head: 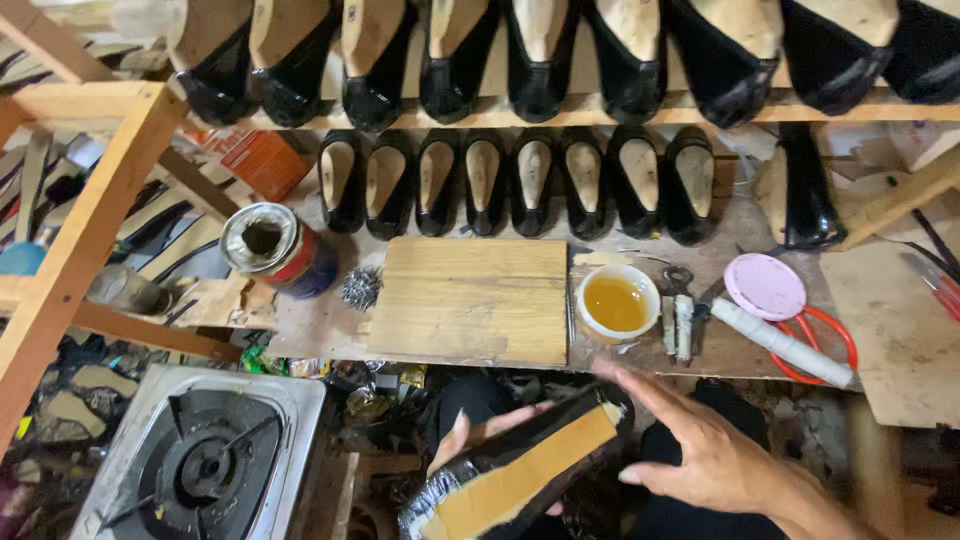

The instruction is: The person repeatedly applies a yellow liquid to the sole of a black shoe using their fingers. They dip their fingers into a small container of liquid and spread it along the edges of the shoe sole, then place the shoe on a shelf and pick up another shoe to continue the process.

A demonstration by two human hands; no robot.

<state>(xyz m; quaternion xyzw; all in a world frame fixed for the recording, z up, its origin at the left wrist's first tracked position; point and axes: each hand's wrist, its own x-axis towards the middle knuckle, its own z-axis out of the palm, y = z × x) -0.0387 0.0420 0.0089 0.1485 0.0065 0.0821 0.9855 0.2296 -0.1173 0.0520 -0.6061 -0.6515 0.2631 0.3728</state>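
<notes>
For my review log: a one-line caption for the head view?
Left hand holds a black shoe sole-up, right hand touching it, below a workbench with a glue bowl.

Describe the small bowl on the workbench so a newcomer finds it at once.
Start at the pale wooden board lying flat in the middle of the workbench, below the rows of black shoes. Just off its right edge sits the bowl: the only round white dish there, filled with amber liquid.
</notes>
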